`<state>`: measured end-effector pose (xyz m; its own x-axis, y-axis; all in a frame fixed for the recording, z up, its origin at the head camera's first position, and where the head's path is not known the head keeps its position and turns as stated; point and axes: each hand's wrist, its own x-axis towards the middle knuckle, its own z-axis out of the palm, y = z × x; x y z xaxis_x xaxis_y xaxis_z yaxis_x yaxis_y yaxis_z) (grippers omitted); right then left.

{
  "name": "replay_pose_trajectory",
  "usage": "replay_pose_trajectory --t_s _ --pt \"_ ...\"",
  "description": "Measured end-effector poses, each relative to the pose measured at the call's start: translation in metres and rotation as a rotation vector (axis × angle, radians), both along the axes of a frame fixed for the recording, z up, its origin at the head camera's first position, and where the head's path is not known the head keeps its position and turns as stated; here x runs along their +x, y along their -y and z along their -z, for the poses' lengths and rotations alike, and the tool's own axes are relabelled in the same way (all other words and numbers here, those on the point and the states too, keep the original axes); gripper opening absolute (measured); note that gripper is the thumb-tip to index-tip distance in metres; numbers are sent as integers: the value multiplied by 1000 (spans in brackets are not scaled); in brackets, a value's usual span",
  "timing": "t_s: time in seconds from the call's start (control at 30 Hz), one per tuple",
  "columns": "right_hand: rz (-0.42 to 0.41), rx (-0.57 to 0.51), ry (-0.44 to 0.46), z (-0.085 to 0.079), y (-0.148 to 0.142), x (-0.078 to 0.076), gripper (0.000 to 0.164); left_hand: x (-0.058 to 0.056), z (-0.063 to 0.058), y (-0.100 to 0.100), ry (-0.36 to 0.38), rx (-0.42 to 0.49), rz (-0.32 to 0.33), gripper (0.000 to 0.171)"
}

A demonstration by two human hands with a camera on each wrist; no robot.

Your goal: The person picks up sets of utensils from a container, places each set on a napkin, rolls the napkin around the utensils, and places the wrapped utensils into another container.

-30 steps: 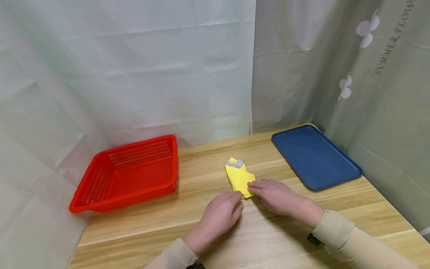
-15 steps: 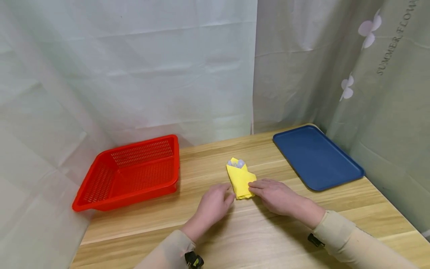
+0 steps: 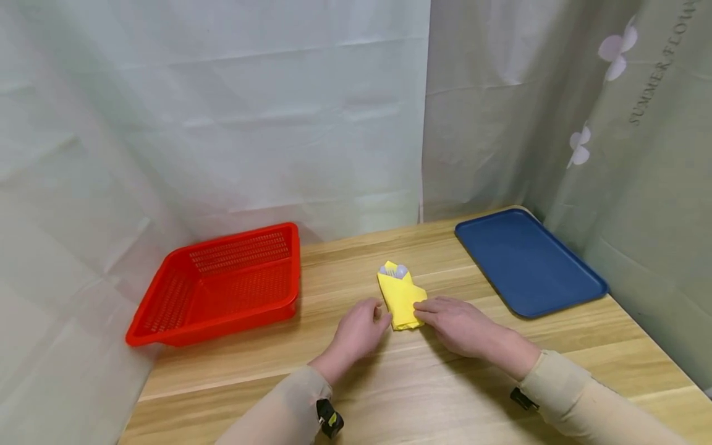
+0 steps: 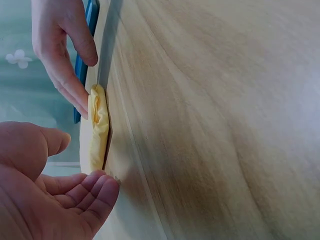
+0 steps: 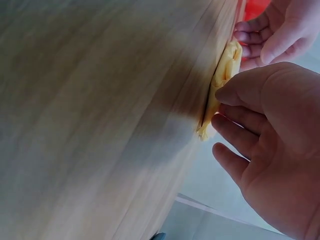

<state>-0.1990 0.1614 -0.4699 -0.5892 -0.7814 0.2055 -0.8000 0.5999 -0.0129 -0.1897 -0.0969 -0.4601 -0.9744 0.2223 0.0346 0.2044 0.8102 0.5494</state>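
Note:
A yellow napkin (image 3: 403,301), folded into a pouch, lies on the wooden table. Out of its far end poke the heads of pale cutlery: a fork (image 3: 392,272) and a round-ended piece like a spoon (image 3: 402,271). The fingertips of my right hand (image 3: 457,322) rest on the napkin's near right side, fingers fairly straight. Just left of it is my left hand (image 3: 358,330); in the left wrist view its extended fingers (image 4: 90,197) reach right to the napkin's edge, thumb held apart. The handles are hidden inside the fold.
A red perforated basket (image 3: 239,290) stands at the left of the table (image 3: 423,395). At the back right lies a blue tray (image 3: 528,262), near the table's right edge. Pale curtains (image 3: 267,111) hang behind and at both sides.
My left hand has drawn off the napkin's near end and moved to its left side. The right hand stays at the right side, and the napkin keeps its place.

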Motion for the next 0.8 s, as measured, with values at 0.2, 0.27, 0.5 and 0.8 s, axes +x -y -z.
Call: replay_pose_trajectory --t_s 0.2,0.27,0.5,0.8 --pt "3 -10 -1 1 -1 0 39 -10 6 -2 67 62 -47 34" --pt "4 -11 5 2 -1 -1 39 -10 -3 -7 145 76 -94 38" --pt "11 -12 25 1 0 -1 40 -44 44 -1 146 86 -146 58" --pt "11 -3 30 0 -1 -1 40 -55 47 -10 270 80 -226 45"
